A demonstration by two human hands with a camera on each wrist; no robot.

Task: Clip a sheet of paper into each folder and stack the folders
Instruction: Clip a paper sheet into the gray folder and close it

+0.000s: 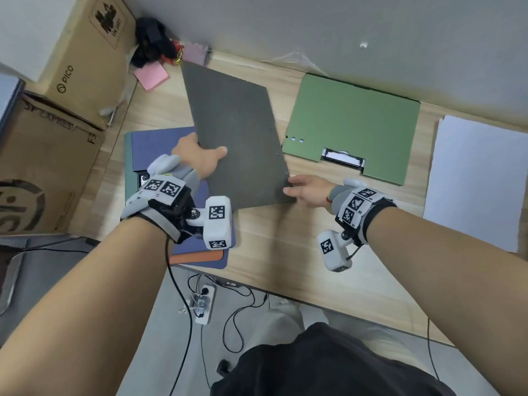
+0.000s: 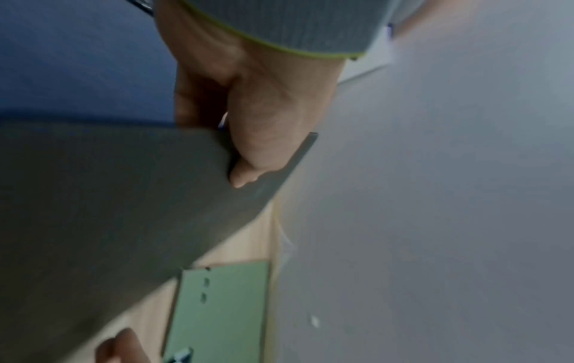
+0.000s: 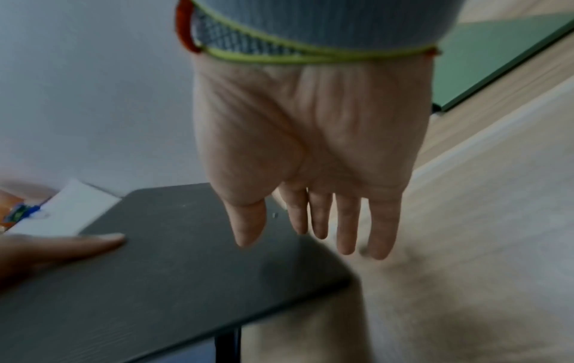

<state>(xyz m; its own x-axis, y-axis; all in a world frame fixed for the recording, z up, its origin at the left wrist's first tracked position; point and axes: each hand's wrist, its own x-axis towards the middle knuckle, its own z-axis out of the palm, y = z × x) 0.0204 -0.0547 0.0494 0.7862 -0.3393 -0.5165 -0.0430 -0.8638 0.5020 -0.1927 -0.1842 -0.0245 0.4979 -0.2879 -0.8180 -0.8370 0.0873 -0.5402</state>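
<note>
Left hand (image 1: 200, 158) grips the grey folder's (image 1: 237, 135) lower-left edge — long axis upper-left to lower-right — above the blue folder (image 1: 154, 147); right hand (image 1: 308, 190), fingers straight, touches its lower-right corner.

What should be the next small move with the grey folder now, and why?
Probably carry the grey folder leftward and lower it onto the blue folder. The left hand grips its left edge, the right hand is open at its near corner, and it already partly overhangs the blue one. The green folder lies apart.
</note>
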